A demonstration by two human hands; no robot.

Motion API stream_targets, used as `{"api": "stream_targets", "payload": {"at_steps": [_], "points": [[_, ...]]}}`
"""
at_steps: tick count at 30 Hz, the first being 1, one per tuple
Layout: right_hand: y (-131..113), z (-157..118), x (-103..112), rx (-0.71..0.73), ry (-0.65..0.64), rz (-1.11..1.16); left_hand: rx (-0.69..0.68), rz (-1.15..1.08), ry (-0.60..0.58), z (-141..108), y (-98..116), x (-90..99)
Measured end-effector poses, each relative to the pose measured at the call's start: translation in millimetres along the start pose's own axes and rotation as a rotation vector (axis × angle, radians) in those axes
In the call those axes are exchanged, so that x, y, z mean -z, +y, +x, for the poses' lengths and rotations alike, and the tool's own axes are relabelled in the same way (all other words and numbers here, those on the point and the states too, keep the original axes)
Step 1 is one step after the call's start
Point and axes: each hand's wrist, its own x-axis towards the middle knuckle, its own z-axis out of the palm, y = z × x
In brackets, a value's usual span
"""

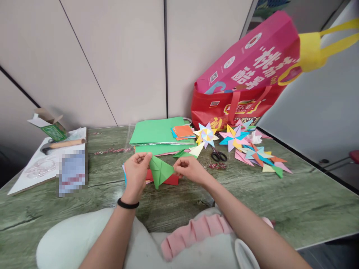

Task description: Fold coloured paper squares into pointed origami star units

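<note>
A folded green paper [160, 171] with crease lines is held up above the table between my two hands. My left hand [137, 170], a black band at its wrist, pinches the paper's upper left edge. At the right corner, my right hand [191, 170] pinches the tip with thumb and forefinger. Beneath the paper lies a red paper sheet [170, 180], partly covered. Just beyond my right hand sit folded paper pieces in cream [197, 150] and green.
Behind are green paper sheets [157, 130], with small orange squares [183, 131] on top. To the right lie folded paper stars [206, 135], black-handled scissors [218, 154] and a red bag [213, 108]. At left, a hammer-like tool [67, 144] and a small box [53, 129] rest on a white board.
</note>
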Motion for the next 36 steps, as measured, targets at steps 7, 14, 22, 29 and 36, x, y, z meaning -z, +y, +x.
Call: {"api": "stream_targets", "payload": {"at_steps": [7, 14, 22, 29, 36], "points": [[-2.1, -0.4, -0.4, -0.002, 0.007, -0.013, -0.061, -0.026, 0.09, 3.5, -2.7, 1.0], [-0.7, 2.0, 2.6, -0.005, 0.101, 0.041, -0.07, -0.056, 0.158, 9.4, 1.8, 6.3], [-6.7, -4.3, -4.6, 0.206, 0.049, -0.008, 0.024, 0.041, -0.058, -3.2, -4.5, -2.0], [-3.3, -7.1, -7.7, 0.298, 0.033, -0.215, 0.073, 0.077, -0.156, -9.9, -4.2, -5.9], [-3.0, -6.5, -8.1, 0.304, 0.033, -0.149, 0.076, 0.077, -0.236, -11.4, -4.1, -6.4]]}}
